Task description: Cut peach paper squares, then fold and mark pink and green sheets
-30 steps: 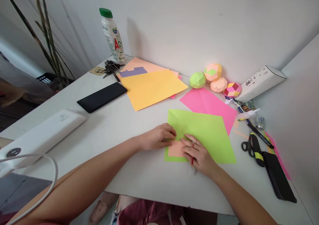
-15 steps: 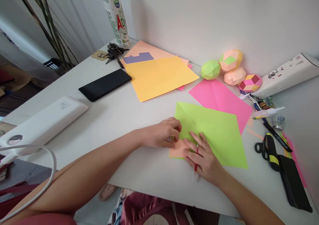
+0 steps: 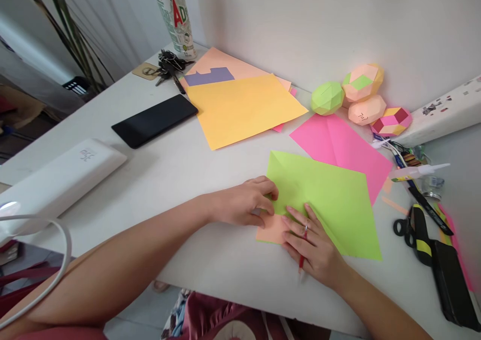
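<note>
A lime-green paper sheet [image 3: 330, 199] lies on the white table [image 3: 210, 169], partly over a pink sheet [image 3: 341, 147]. A small peach paper piece [image 3: 272, 229] sits at the green sheet's near left corner. My left hand [image 3: 244, 202] is curled at that corner, fingertips pinching the green edge against the peach piece. My right hand [image 3: 311, 242] lies flat on the peach piece and the green sheet, with a red pencil [image 3: 301, 260] held between its fingers.
A yellow sheet [image 3: 244, 107] over peach and purple paper, a black phone [image 3: 155, 121], keys [image 3: 167, 64] and a bottle [image 3: 175, 16] lie at the back. Paper polyhedra [image 3: 361, 97] stand by the wall. Scissors [image 3: 404, 227], a glue tube [image 3: 421, 172], a black case [image 3: 449, 280] are at right.
The view has shifted right and down. The peach piece now sticks out past the green sheet's near corner. Both hands stay on that corner with only small finger movement.
</note>
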### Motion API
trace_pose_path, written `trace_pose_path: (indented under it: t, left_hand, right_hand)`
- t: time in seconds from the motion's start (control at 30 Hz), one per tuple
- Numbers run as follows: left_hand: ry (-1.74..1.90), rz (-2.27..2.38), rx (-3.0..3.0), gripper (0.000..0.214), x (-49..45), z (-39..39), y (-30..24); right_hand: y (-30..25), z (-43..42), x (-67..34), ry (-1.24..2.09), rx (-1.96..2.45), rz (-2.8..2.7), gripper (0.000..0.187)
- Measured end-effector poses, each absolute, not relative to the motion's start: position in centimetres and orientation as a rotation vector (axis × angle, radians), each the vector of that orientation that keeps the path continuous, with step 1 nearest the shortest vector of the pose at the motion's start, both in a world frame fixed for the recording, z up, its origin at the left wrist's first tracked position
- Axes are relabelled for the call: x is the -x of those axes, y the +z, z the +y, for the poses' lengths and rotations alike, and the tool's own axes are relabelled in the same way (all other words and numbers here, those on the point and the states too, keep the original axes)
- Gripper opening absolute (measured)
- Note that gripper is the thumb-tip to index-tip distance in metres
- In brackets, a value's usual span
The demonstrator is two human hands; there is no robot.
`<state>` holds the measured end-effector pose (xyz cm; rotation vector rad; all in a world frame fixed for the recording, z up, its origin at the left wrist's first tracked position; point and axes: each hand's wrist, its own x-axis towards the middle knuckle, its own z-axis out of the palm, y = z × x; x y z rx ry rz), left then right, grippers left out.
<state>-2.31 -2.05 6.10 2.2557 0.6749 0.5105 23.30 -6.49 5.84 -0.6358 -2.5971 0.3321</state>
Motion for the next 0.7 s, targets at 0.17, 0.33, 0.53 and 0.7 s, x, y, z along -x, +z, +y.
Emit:
trace_pose_path:
  t: [0.17, 0.33, 0.53, 0.7]
  left_hand:
    - [0.498, 0.690, -2.262, 0.003, 2.32, -2.16, 6.32]
    - [0.481, 0.694, -2.267, 0.005, 2.30, -2.20, 6.35]
    - [0.479, 0.692, -2.263, 0.006, 2.28, -2.28, 6.30]
    - [0.478, 0.693, -2.252, 0.006, 2.27, -2.30, 6.36]
  right_hand:
    - [5.84, -6.43, -23.22, 0.332, 0.637, -2.590, 0.015]
    - [5.96, -6.44, -23.17, 0.333, 0.647, -2.584, 0.015]
    - [5.92, -6.45, -23.23, 0.338, 0.655, -2.585, 0.015]
    - [5.77, -6.41, -23.25, 0.348, 0.639, -2.588, 0.017]
